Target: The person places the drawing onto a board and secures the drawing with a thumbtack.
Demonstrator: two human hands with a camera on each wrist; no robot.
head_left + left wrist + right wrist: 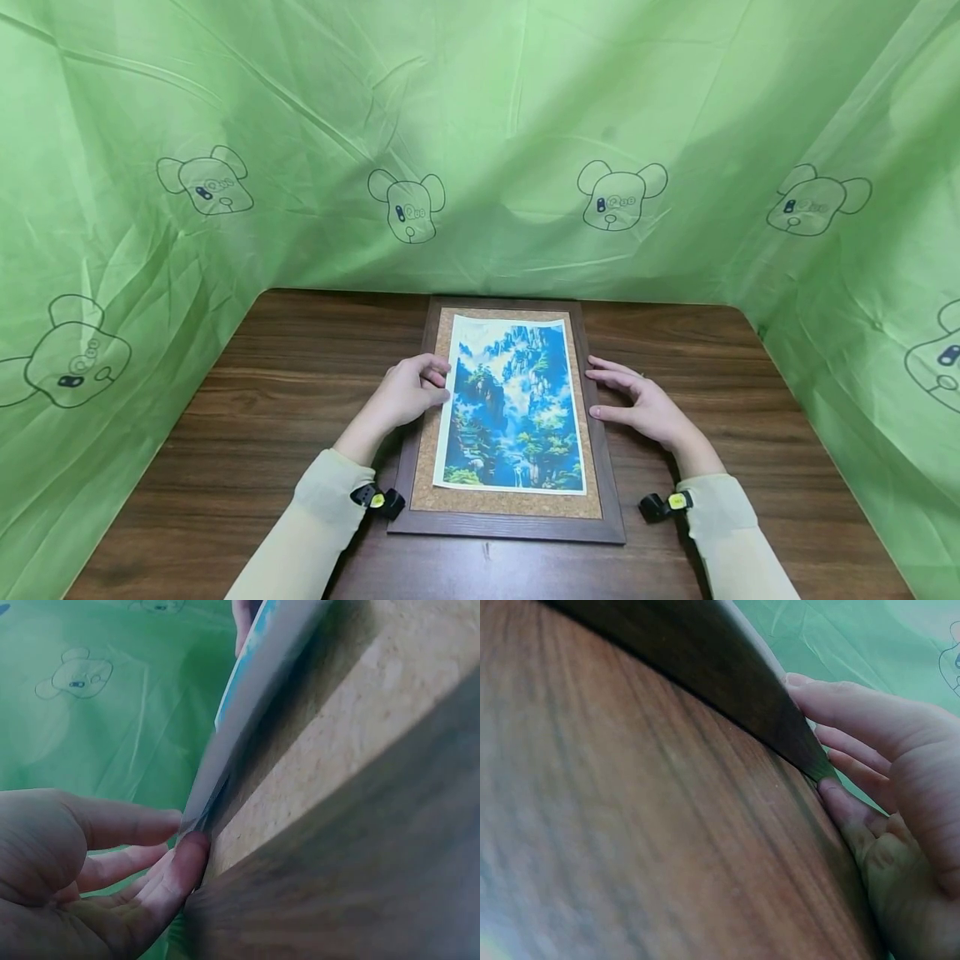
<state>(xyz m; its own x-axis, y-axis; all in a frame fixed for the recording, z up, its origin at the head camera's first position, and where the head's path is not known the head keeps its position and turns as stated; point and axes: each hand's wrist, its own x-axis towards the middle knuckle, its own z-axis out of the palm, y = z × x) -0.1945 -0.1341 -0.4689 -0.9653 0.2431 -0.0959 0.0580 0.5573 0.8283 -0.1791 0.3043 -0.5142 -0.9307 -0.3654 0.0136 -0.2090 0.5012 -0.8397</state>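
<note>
A landscape print [517,408] of blue mountains, trees and cloud lies over a cork board with a dark wooden frame [506,527]. Cork [427,467] shows around the paper. My left hand [408,390] pinches the print's left edge between thumb and fingers. In the left wrist view, the paper [225,750] is raised off the cork on that side. Along the frame's right side, my right hand [645,407] has its fingers spread, the tips touching the frame's outer edge. The right wrist view shows the thumb and fingertips [832,791] against the dark frame side [727,682].
The board lies on a brown wood-grain table [285,400], its far end close to the back edge. Green cloth [510,208] printed with bear-head outlines hangs around the back and both sides. A black wrist camera [378,500] sits on the left sleeve, another [663,506] on the right.
</note>
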